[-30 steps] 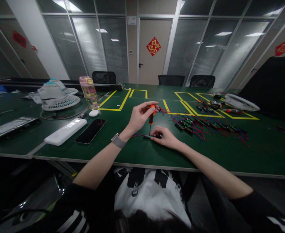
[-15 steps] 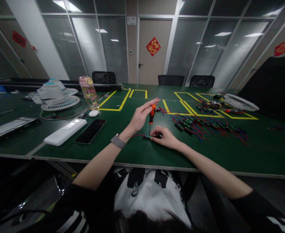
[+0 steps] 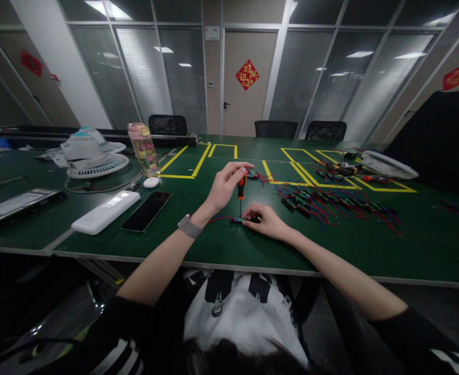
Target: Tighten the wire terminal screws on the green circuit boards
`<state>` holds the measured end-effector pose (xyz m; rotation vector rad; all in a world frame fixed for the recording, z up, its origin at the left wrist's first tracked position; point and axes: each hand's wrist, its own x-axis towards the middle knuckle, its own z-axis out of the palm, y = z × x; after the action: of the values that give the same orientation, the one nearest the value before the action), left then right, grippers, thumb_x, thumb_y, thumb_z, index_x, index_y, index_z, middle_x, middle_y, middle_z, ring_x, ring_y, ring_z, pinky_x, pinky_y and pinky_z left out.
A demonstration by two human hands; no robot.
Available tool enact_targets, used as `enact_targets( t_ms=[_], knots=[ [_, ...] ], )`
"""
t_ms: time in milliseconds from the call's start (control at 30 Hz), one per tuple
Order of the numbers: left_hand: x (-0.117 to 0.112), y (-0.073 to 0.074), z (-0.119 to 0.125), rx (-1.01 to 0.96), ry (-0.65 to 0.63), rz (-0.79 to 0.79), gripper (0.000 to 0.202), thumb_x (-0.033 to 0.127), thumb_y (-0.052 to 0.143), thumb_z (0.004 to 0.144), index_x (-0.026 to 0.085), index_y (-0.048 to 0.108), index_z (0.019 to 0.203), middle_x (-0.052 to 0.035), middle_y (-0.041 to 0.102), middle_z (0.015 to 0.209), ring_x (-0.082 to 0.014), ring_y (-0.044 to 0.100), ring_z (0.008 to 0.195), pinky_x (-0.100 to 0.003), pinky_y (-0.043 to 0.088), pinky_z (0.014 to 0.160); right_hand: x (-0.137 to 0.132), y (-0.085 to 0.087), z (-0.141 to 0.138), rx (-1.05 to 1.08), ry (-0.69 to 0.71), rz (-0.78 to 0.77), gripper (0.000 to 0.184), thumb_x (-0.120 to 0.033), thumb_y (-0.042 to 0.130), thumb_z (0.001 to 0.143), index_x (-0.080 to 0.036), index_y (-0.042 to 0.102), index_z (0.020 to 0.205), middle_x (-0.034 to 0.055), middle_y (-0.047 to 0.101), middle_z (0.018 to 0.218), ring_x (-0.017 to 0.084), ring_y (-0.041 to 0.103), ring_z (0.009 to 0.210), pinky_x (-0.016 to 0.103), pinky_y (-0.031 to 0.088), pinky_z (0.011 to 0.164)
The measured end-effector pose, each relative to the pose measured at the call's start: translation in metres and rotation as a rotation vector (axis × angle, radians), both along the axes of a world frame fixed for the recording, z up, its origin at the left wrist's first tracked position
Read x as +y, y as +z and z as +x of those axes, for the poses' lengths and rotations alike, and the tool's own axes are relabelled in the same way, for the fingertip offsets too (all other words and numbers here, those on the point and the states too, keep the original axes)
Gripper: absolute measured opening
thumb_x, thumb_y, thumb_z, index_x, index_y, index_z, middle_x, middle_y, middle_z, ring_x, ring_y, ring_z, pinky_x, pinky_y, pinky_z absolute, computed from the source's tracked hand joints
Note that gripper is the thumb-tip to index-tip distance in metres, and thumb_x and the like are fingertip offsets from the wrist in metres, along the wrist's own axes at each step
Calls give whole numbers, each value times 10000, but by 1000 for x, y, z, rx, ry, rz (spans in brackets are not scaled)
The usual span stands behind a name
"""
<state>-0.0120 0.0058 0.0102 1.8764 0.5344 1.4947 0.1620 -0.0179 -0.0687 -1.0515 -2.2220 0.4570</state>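
My left hand point(image 3: 225, 186), a watch on its wrist, is closed around the top of an orange and black screwdriver point(image 3: 241, 189). The screwdriver stands upright, its thin shaft reaching down to a small green circuit board point(image 3: 236, 220) with red and blue wires running off to the left. Resting on the table at the board's right end, my right hand point(image 3: 267, 222) pinches the board between thumb and fingers. Where the tip meets the board is too small to make out.
A heap of wired circuit boards point(image 3: 331, 202) lies to the right on the green table point(image 3: 214, 250). On the left are a black phone point(image 3: 147, 211), a white power bank point(image 3: 106, 212), a bottle point(image 3: 143, 150) and a white fan point(image 3: 92, 156). Yellow tape point(image 3: 198, 164) marks the table.
My left hand's fingers, stretched out past the screwdriver handle before, now curl over its top. The handle has turned. My right hand and the board stay in place.
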Motion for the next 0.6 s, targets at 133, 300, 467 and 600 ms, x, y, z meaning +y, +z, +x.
enact_targets(
  t_ms=[133,300,467,600],
  knots=[
    [1,0,0,-37,-111,-13,277,268,447,933,214,655,1108,-62,651,1195,-192,615,1108,-339,474,935,0,1,0,-2,-7,-4,85,-182,660,756,-163,680,837,7,576,716,126,526,658,250,419,629],
    [-5,0,2,-67,-63,4,240,284,580,870,203,660,1082,-68,694,1072,-159,682,893,-319,523,835,-1,3,0,4,8,-11,79,-178,655,759,-164,675,835,8,579,724,126,526,662,247,414,622],
    [-7,0,2,8,100,96,194,307,655,815,205,695,974,-50,681,996,-138,631,895,-275,501,815,-3,4,0,4,17,-2,88,-191,654,767,-158,673,847,10,576,721,127,521,661,251,413,626],
    [-6,3,-1,55,39,96,264,270,486,909,219,666,1096,-59,649,1167,-168,596,1075,-333,451,963,-3,4,0,-10,22,7,91,-194,648,778,-156,673,856,17,577,735,131,518,674,253,413,638]
  ],
)
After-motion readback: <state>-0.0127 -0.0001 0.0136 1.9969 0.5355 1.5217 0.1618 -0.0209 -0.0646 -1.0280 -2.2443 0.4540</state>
